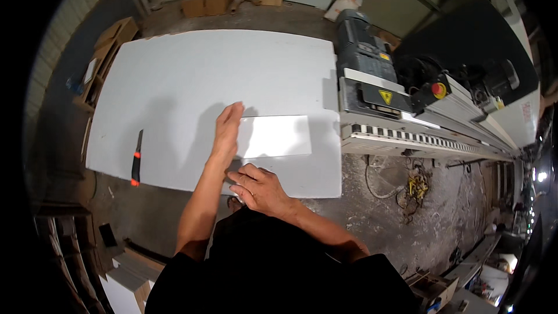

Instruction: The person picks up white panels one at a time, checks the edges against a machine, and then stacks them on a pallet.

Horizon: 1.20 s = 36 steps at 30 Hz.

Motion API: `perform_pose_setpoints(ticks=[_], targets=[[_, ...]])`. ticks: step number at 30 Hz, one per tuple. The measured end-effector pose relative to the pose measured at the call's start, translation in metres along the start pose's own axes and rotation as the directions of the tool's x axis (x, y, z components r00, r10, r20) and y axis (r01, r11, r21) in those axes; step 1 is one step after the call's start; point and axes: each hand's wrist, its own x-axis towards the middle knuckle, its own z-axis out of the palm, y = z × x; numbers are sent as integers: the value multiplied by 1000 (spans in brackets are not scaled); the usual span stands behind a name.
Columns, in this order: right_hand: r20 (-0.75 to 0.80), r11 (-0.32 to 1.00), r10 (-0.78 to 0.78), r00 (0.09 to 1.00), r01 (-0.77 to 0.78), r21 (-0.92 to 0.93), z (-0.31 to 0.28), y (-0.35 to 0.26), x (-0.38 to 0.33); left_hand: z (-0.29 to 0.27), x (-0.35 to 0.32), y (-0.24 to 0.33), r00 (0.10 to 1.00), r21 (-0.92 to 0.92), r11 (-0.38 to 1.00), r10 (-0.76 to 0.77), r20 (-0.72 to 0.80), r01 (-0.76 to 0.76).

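A glossy white rectangular panel [275,136] lies flat on the large white tabletop [232,61], right of the middle. My left hand [228,131] stands on edge against the panel's left end, its fingers stretched out and held together. Closer to me, my right hand [258,189] hovers by the table's front edge, just below the panel and beside my left wrist. Its fingers are loosely bent and somewhat apart, with nothing visible in them. A utility knife [137,160] with a black and orange handle rests on the tabletop to the left, blade out.
At the table's right side stands a long machine with a grey motor [363,43], a roller track [418,136] and a red stop button [438,89]. Cardboard boxes [208,4] sit on the floor beyond. White boards [125,285] are stacked at the lower left.
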Motion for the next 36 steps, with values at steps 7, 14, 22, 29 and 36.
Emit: perform_pose_setpoints(ticks=[7, 14, 22, 29, 36], targets=[[0, 973, 225, 974, -225, -55, -15, 18, -1, 7, 5, -27, 999, 41, 999, 35, -9, -35], [-22, 991, -20, 1000, 17, -136, 13, 9, 7, 27, 4, 0, 999, -14, 1000, -3, -41, 3], [-22, 999, 27, 999, -27, -26, 7, 13, 19, 26, 9, -1, 996, -44, 999, 20, -84, -24], [15, 995, -67, 998, 68, -73, 7, 25, 10, 17, 28, -26, 992, -92, 989, 113, -57, -118], [-300, 799, 520, 800, -331, 502, -30, 119, 7, 0, 27, -21, 998, 67, 997, -46, -38, 49]])
